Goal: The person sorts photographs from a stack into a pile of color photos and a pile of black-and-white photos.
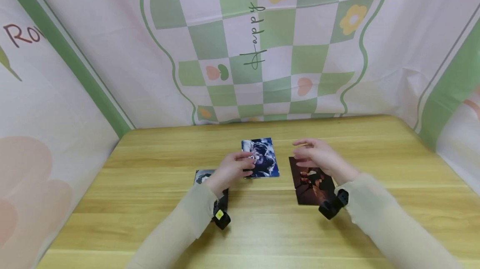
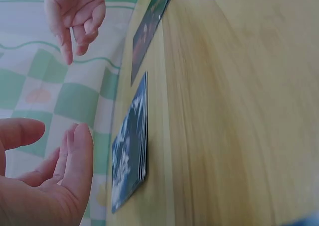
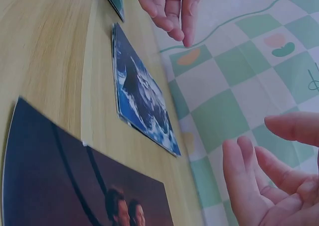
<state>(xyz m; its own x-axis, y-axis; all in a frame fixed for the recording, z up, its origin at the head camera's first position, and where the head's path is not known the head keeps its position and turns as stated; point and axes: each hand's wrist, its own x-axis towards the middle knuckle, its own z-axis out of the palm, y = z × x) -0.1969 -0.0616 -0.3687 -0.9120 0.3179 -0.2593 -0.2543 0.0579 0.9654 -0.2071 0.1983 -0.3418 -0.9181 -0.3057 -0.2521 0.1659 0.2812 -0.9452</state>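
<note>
A small pile of blue photo prints (image 1: 267, 158) lies in the middle of the table; layered edges show on this pile (image 2: 137, 141) in the left wrist view. My left hand (image 1: 233, 169) hovers at its left side, holding nothing, with a gap between thumb and fingers. Over the far end of a dark reddish photo print (image 1: 304, 192) hangs my right hand (image 1: 322, 157), also holding nothing and apart from the print. A grey photo print (image 1: 203, 174) lies at the left, partly hidden under my left wrist in the head view.
The prints lie on a wood-grain table (image 1: 150, 202). Behind it hangs a green-and-white checked cloth (image 1: 277, 63), and a pale cloth wall (image 1: 56, 106) stands at the left. Dark wrist cameras (image 1: 333, 205) stick out below both wrists.
</note>
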